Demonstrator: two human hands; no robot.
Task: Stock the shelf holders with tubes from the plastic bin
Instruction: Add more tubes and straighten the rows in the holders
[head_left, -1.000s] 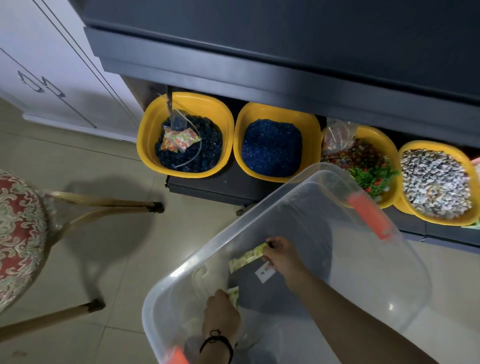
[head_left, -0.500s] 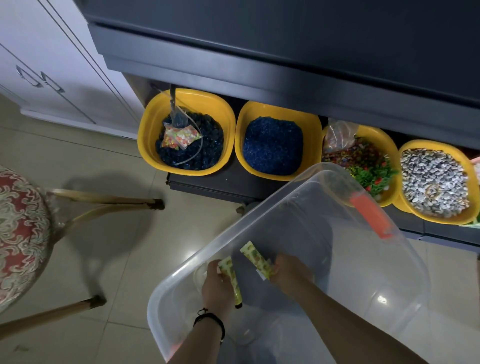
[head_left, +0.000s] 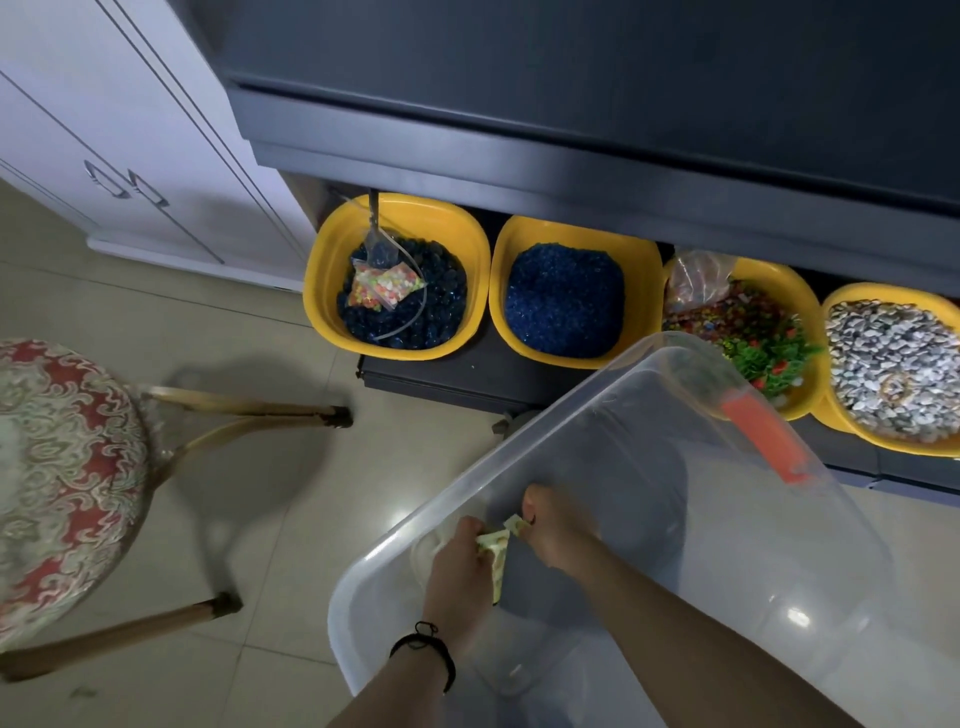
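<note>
A clear plastic bin (head_left: 810, 519) with an orange handle (head_left: 766, 439) stands on the floor in front of the dark shelf unit (head_left: 571, 156). Both my hands are inside it near its left wall. My left hand (head_left: 454, 571) grips a pale green and yellow tube (head_left: 497, 558) that points down. My right hand (head_left: 556, 532) holds a second tube (head_left: 516, 525), of which only the end shows. The two tubes meet between my hands. The shelf holders are not in view.
Several yellow tubs sit on the lowest shelf: dark blue stones with a scoop and a small bag (head_left: 400, 280), blue gravel (head_left: 566, 299), coloured gravel with plastic plants (head_left: 748, 332), grey-white pebbles (head_left: 893, 369). A patterned chair (head_left: 62, 467) stands left. A white cabinet (head_left: 119, 145) lies behind.
My hands have come closer together inside the bin, and the two tubes now touch. The right hand's tube is mostly covered now. The camera has tilted slightly.
</note>
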